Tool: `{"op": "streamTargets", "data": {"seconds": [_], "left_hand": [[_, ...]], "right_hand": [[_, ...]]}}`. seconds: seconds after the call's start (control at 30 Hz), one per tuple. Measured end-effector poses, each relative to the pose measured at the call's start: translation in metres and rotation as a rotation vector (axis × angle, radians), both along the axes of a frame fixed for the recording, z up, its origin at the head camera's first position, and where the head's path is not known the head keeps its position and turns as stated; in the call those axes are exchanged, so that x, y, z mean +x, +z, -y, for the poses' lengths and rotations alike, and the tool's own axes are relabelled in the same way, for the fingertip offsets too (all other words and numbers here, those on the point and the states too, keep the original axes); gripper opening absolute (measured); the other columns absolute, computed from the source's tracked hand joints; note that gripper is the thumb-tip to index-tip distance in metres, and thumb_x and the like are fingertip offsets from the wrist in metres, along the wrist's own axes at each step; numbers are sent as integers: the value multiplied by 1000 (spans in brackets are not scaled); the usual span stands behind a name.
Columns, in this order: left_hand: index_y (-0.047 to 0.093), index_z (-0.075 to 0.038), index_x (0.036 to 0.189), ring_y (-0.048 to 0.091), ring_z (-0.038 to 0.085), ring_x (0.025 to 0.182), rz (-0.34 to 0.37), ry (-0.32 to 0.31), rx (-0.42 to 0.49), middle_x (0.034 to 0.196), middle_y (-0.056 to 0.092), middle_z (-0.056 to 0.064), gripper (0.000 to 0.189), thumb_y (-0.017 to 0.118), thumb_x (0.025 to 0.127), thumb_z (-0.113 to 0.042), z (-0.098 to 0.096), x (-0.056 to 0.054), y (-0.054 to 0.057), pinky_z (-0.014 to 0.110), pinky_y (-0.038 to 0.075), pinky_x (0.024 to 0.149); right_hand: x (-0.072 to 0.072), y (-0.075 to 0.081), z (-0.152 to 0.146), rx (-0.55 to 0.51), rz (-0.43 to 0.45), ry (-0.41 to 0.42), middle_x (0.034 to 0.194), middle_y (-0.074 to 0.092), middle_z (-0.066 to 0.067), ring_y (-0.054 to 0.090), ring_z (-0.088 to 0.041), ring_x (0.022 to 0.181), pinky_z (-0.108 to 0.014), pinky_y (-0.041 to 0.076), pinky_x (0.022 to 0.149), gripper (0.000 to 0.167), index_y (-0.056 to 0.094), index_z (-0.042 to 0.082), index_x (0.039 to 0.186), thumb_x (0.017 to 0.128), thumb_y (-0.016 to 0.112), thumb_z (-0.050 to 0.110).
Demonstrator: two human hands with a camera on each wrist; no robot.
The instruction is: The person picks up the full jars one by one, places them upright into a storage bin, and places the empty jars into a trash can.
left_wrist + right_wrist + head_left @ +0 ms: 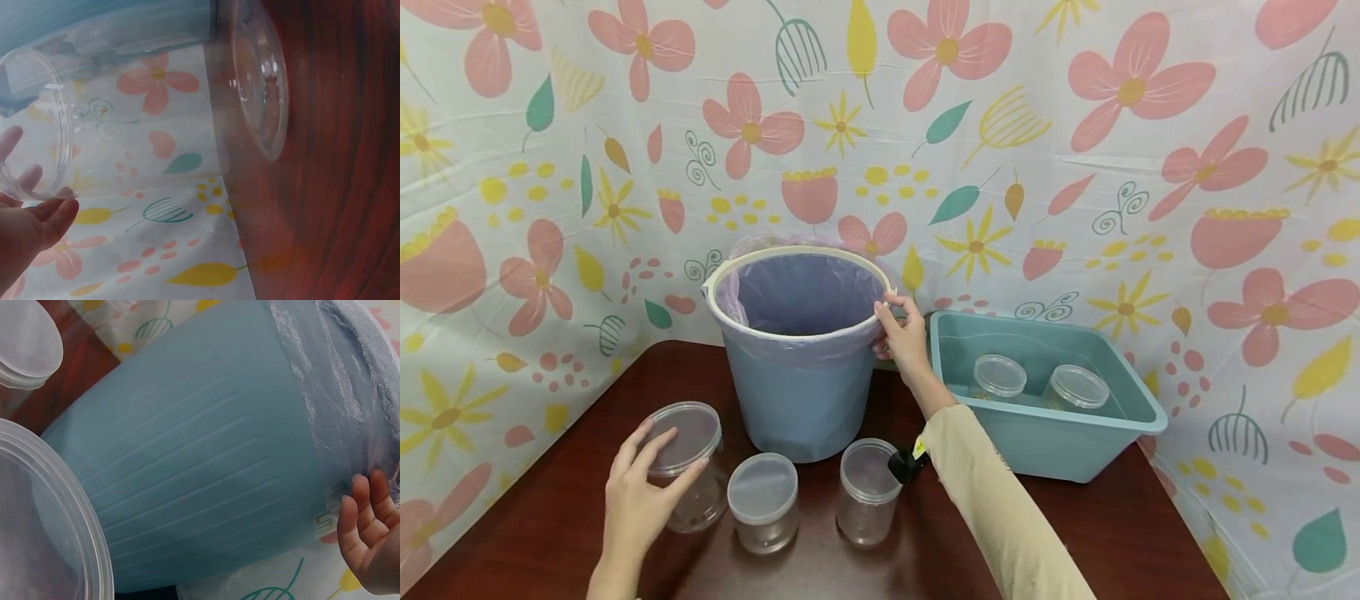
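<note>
The left hand (642, 493) is spread over the top of a large clear jar (703, 507), its thumb on one side of the round lid (695, 422) and its fingers on the other, gripping it around the rim. This jar stands at the left of the tabletop (936, 562), in front of a blue trash bin (805, 404). The right hand (906, 333) pinches the right side of the bin's cream-colored ring (797, 335) between thumb and fingers. A thin, translucent lilac liner (842, 354) lines the bin and folds out beneath the ring, hanging crumpled over the upper wall. In the right wrist view, the fingertips meet the liner near the bin's top edge.

Just beside the large jar stands a short, wide jar (764, 504), and to its right a taller, narrower jar (868, 497); both are upright, with their lids on. To the right of the bin sits a teal rectangular basin (1037, 446) holding two lidded jars (1000, 377), set side by side; their contents are too unclear to tell. The right forearm wears a beige sleeve (1000, 508). A white curtain (865, 83) printed with pink flowers and yellow and green leaves hangs behind everything.
</note>
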State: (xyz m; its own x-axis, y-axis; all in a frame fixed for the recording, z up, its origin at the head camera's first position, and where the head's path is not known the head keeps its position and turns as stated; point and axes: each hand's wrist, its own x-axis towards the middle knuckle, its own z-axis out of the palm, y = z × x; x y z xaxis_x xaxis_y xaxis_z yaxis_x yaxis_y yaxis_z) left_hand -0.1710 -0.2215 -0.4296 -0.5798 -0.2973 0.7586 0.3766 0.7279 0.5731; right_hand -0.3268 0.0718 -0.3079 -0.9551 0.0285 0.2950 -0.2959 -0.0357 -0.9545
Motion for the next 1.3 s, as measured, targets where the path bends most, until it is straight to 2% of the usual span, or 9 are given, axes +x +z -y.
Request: {"op": "streamTargets", "data": {"seconds": [0.27, 0.4, 0.63, 0.7, 0.77, 0.87, 0.93, 1.0, 1.3], "left_hand": [[67, 3, 97, 45, 45, 104, -85, 17, 32, 114, 54, 22, 55, 85, 45, -2, -3, -3, 2, 60, 33, 79], [67, 3, 96, 46, 45, 103, -139, 23, 31, 112, 56, 22, 55, 84, 44, -2, -4, -4, 7, 58, 34, 82], [66, 5, 98, 47, 43, 105, -137, 35, -1, 114, 54, 22, 53, 83, 49, -6, -4, -1, 24, 47, 35, 88], [66, 5, 98, 47, 42, 104, -162, 30, 0, 114, 55, 22, 52, 83, 50, -8, -4, 0, 29, 41, 35, 90], [66, 5, 97, 48, 41, 104, -203, 23, 4, 113, 56, 21, 51, 83, 54, -16, -5, 1, 34, 31, 34, 92], [67, 4, 95, 49, 42, 103, -275, 18, 14, 112, 57, 20, 55, 80, 61, -37, -5, 1, 43, 21, 32, 92], [68, 4, 94, 49, 41, 103, -306, 25, 18, 111, 58, 20, 62, 74, 64, -50, -5, 0, 48, 19, 31, 93], [68, 4, 94, 49, 41, 104, -324, 33, 19, 111, 58, 20, 67, 70, 65, -56, -5, 1, 54, 20, 31, 93], [68, 5, 94, 50, 39, 104, -387, 34, 29, 109, 58, 21, 66, 71, 65, -54, -8, 1, 76, 24, 33, 94]], "right_hand": [[0, -2, 0, -12, 0, -3, 49, 50, -3, 48, -14, 36, -25, 41, 36, 39, 48, 4, 122, 88, 56, 22], [0, -2, -1, -17, -4, -1, 49, 50, -3, 48, -14, 36, -25, 41, 36, 39, 48, 4, 122, 89, 56, 22], [0, -2, -1, -11, -11, -10, 48, 50, -3, 48, -13, 35, -25, 41, 36, 34, 51, 7, 119, 89, 56, 22], [0, -2, -1, -7, -11, -10, 48, 50, -3, 48, -13, 35, -25, 41, 36, 34, 51, 8, 119, 89, 56, 22], [0, -2, 0, -7, -11, -6, 48, 50, -3, 48, -13, 35, -24, 41, 36, 35, 50, 7, 120, 89, 56, 23], [0, -2, 1, -9, -10, -2, 47, 50, -3, 48, -12, 35, -24, 40, 36, 39, 48, 4, 122, 89, 56, 23], [0, -2, 1, -11, -6, 0, 47, 49, -3, 48, -12, 35, -24, 40, 35, 39, 47, 3, 122, 89, 56, 23], [0, -2, 1, -9, -6, -2, 47, 49, -3, 48, -12, 35, -24, 40, 36, 40, 47, 3, 122, 89, 56, 23], [1, -2, -1, -8, -1, 3, 51, 51, -5, 48, -13, 35, -25, 41, 37, 41, 47, 5, 124, 89, 56, 24]]}}
